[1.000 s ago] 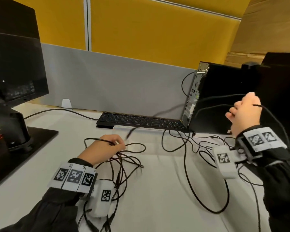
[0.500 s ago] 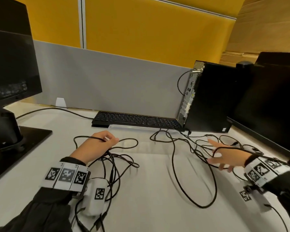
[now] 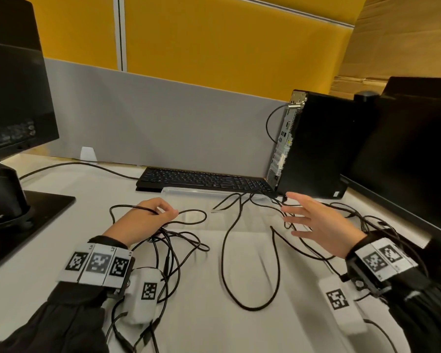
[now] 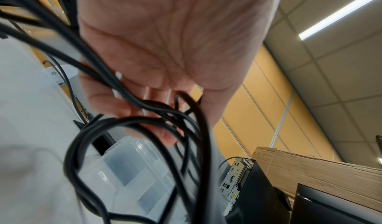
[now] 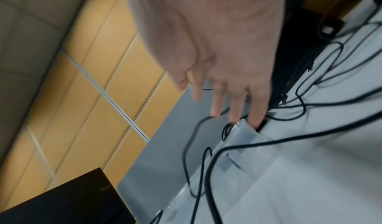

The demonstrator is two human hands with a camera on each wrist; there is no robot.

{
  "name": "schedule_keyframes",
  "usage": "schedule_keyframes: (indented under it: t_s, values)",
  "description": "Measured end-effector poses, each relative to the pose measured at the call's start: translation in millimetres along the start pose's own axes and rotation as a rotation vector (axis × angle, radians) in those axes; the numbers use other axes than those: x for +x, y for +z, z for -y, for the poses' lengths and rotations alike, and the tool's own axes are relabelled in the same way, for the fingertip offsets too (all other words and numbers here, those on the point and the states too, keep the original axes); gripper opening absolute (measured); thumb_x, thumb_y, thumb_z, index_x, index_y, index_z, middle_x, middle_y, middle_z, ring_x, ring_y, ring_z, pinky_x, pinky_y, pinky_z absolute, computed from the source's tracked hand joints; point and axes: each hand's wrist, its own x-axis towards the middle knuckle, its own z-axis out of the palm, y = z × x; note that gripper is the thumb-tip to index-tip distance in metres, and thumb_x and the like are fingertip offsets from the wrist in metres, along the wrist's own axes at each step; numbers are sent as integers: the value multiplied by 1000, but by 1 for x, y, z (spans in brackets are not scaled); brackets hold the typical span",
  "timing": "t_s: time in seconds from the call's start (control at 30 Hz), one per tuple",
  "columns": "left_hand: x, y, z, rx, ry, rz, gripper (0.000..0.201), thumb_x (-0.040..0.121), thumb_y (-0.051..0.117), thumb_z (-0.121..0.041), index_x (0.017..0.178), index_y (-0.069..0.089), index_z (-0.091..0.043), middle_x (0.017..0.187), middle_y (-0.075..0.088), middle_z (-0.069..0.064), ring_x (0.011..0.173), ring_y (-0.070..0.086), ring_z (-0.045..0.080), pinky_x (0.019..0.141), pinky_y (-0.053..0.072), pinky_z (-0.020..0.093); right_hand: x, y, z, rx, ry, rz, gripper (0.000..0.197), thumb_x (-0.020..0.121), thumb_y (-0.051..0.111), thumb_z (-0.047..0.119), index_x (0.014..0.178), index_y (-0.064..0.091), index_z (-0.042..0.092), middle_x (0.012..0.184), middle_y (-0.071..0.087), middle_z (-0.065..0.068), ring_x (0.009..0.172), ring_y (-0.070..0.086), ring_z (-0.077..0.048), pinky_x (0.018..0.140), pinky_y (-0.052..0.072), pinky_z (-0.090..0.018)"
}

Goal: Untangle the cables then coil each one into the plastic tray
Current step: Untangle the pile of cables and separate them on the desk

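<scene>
Thin black cables (image 3: 224, 250) lie tangled across the white desk. My left hand (image 3: 148, 217) grips a loop of cable (image 3: 191, 212) at centre left; in the left wrist view its curled fingers (image 4: 115, 106) hold several cable strands (image 4: 144, 118). My right hand (image 3: 313, 220) hovers with its fingers spread just above the cables on the right and holds nothing; the right wrist view shows its fingertips (image 5: 233, 118) over the clear plastic tray (image 5: 244, 134). That tray (image 3: 194, 192) sits in front of the keyboard with cable ends draped over it.
A black keyboard (image 3: 204, 179) lies behind the tray. A black computer tower (image 3: 316, 149) and a monitor (image 3: 413, 154) stand on the right, another monitor with its base (image 3: 15, 138) on the left. A grey divider (image 3: 163, 123) closes the back of the desk.
My right hand let go of the cable it held raised near the tower, came down to the desk and now hovers with spread fingers near the tray. The left hand stayed holding its loop.
</scene>
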Motion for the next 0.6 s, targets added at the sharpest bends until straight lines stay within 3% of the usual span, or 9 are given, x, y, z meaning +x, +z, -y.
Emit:
schedule_keyframes:
  t_s: [0.07,0.17,0.27,0.37,0.43,0.47,0.53,0.6]
  values:
    - [0,0,0,-3,5,1,19,90,53,-41,97,57,-24,90,61,-1,81,56,9,59,41,21,7,3,-6,-40,33,-145,46,96,45,38,139,38,23,133,52,-7,118,51,-25,96,43,-44]
    - [0,0,-1,-11,3,4,17,90,54,-40,96,57,-24,88,62,-2,80,57,9,60,42,21,14,4,-15,-175,95,-232,50,96,51,24,142,32,22,132,49,-9,107,57,-24,87,49,-40]
    - [0,0,-1,-3,4,12,18,91,53,-41,98,56,-24,88,61,-3,80,57,10,60,42,21,16,-4,-21,100,112,-304,52,95,51,9,142,30,16,130,49,-12,91,62,-24,71,52,-35]
    - [-1,0,-2,-5,10,8,19,91,53,-39,99,57,-23,87,61,-3,78,56,10,60,42,20,16,-21,-25,325,66,-451,46,96,44,2,140,33,6,130,47,-13,101,58,-26,72,50,-33]
    - [-2,1,-2,-3,10,6,18,91,53,-39,98,58,-23,86,60,-3,78,56,10,60,42,20,13,-25,-25,386,118,-475,40,97,43,7,136,38,4,132,46,-14,111,54,-29,77,49,-36]
    - [-2,1,-2,1,8,8,18,91,53,-39,98,58,-23,86,61,-3,78,56,10,60,42,20,12,-23,-25,337,141,-435,37,97,46,11,133,42,7,134,46,-13,112,54,-29,79,49,-38]
    - [-2,2,-3,8,8,11,18,91,53,-39,98,57,-23,86,61,-3,78,56,10,60,42,20,8,-12,-22,-38,80,-321,35,97,48,19,132,47,15,138,47,-8,116,51,-25,86,47,-38]
    - [-2,2,-3,8,5,11,17,91,53,-39,97,57,-24,86,62,-2,79,56,10,60,42,20,0,5,-19,-493,-201,-242,36,97,47,25,133,46,27,140,44,1,126,41,-17,101,38,-37]
